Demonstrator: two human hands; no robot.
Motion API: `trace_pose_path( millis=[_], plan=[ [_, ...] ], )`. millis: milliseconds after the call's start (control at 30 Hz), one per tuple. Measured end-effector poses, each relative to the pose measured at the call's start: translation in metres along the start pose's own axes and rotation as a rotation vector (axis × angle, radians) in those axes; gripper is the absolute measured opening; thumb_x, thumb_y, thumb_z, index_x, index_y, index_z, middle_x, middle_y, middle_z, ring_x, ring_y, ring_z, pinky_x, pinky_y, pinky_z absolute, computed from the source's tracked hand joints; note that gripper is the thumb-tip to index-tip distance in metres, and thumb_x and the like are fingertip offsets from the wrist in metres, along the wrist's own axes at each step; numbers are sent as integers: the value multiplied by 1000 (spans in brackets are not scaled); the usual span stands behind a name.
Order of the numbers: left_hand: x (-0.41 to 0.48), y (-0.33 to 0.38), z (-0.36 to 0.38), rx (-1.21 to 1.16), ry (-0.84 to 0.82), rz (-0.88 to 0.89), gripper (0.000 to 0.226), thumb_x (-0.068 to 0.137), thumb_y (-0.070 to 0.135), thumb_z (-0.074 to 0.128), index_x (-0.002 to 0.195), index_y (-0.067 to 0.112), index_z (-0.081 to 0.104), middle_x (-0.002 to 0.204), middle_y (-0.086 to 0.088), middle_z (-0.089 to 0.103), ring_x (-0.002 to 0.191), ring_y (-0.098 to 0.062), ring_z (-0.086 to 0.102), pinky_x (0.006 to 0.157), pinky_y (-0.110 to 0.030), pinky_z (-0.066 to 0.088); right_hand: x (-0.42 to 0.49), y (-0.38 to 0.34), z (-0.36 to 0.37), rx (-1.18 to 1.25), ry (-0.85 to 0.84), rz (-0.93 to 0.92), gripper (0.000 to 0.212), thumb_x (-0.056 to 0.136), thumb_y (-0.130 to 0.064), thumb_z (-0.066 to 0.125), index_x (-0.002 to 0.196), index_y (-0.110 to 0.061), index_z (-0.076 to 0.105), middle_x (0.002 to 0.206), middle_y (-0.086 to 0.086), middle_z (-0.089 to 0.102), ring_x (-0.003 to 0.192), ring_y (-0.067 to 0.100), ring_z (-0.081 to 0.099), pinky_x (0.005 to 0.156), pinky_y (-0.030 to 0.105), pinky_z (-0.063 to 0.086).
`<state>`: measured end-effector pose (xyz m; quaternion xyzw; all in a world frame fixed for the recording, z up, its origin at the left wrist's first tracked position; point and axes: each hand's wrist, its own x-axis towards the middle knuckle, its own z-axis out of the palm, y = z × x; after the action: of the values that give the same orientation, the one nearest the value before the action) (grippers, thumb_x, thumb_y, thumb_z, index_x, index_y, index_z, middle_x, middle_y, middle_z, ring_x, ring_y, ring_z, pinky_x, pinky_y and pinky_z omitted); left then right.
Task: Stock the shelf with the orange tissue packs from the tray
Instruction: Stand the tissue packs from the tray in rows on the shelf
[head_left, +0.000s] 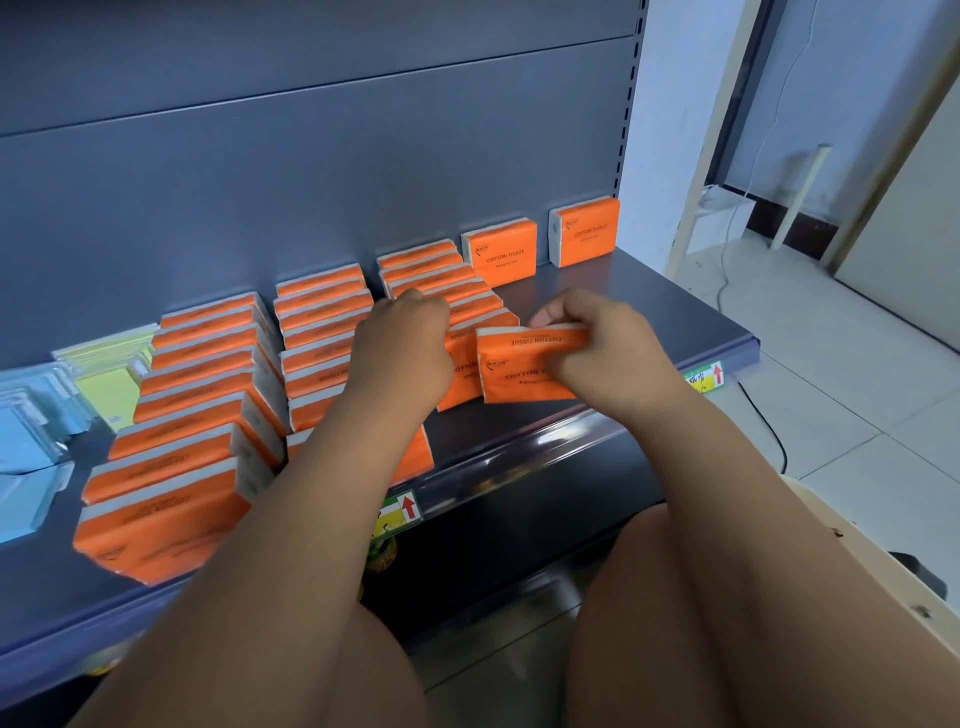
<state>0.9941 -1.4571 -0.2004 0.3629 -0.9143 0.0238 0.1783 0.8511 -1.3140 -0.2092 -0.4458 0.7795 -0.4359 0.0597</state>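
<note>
Orange tissue packs stand in several rows on the grey shelf (639, 306). My right hand (597, 348) grips one orange tissue pack (519, 369) by its top right edge, upright on the shelf at the front of a row. My left hand (402, 348) is curled over the pack (460, 374) just behind and left of it, in the third row (436, 280). Two single packs stand against the back panel, one (501, 252) further left and one (587, 231) at the far right. The tray is only partly seen at the lower right.
Full rows of orange packs (192, 410) fill the shelf's left and middle. Blue and yellow packets (62, 395) lie at the far left. Price labels (400, 512) sit on the shelf's front rail. A pale tray or box edge (883, 582) is at the lower right, over tiled floor.
</note>
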Motion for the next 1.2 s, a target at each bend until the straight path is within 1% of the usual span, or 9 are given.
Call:
trace_pose_path(
  millis=[133,233,367,500,600,667,800,1067,1200],
  plan=[
    [0,1,-2,9,2,6,25,81,-1,64,100,14,70,102,-7,62,94,-29,58,74,-41,52,2,1,6,-66,-74,-60,39,73,3,62,93,-28,73,90,-18,68,94,12,65,83,25,53],
    [0,0,-3,4,7,7,29,83,-3,62,105,14,71,106,-8,62,98,-31,58,81,-46,54,6,6,14,-97,-95,-93,44,74,2,66,99,-34,73,105,-8,66,100,14,60,86,24,48],
    [-2,-3,-5,-37,-12,-4,27,86,-3,63,105,14,72,107,-7,64,96,-28,60,82,-44,56,11,8,24,-147,-83,-120,43,76,1,72,108,-28,76,112,-2,54,93,9,53,85,19,44],
    [-7,-3,-12,-87,-66,-12,27,87,1,60,107,14,71,106,-5,64,93,-25,60,81,-44,58,15,6,30,-134,-56,-118,39,75,3,74,102,-25,73,113,-6,46,94,9,51,85,21,45],
    [-11,-3,-17,-162,-109,-26,28,92,11,53,113,19,69,105,-1,64,94,-22,60,80,-44,57,15,4,34,-133,-54,-114,37,72,4,73,99,-20,66,109,-7,42,89,12,52,77,23,46],
    [-13,-2,-18,-178,-94,-28,19,97,28,52,105,22,68,98,3,66,90,-20,61,78,-42,57,15,2,38,-126,-43,-123,37,71,4,72,100,-18,62,108,-6,41,84,15,53,76,27,49],
    [-16,-1,-15,-120,-85,8,34,90,56,60,96,23,67,92,5,63,84,-18,59,73,-41,56,16,-2,46,-105,-21,-140,38,75,-1,70,107,-17,56,112,-2,43,83,21,57,78,38,54],
    [-17,-1,-9,-15,-133,42,52,79,31,83,126,19,61,122,-2,60,113,-27,53,86,-41,53,17,-2,60,-185,-35,-179,46,75,-7,72,117,-17,58,119,3,47,84,29,63,74,45,57],
    [-17,2,-6,33,-102,34,56,80,21,83,129,19,57,126,-3,58,116,-28,51,83,-38,46,19,0,59,-266,-77,-170,59,72,-8,74,127,-19,55,125,4,44,93,30,61,73,41,56]
  ],
)
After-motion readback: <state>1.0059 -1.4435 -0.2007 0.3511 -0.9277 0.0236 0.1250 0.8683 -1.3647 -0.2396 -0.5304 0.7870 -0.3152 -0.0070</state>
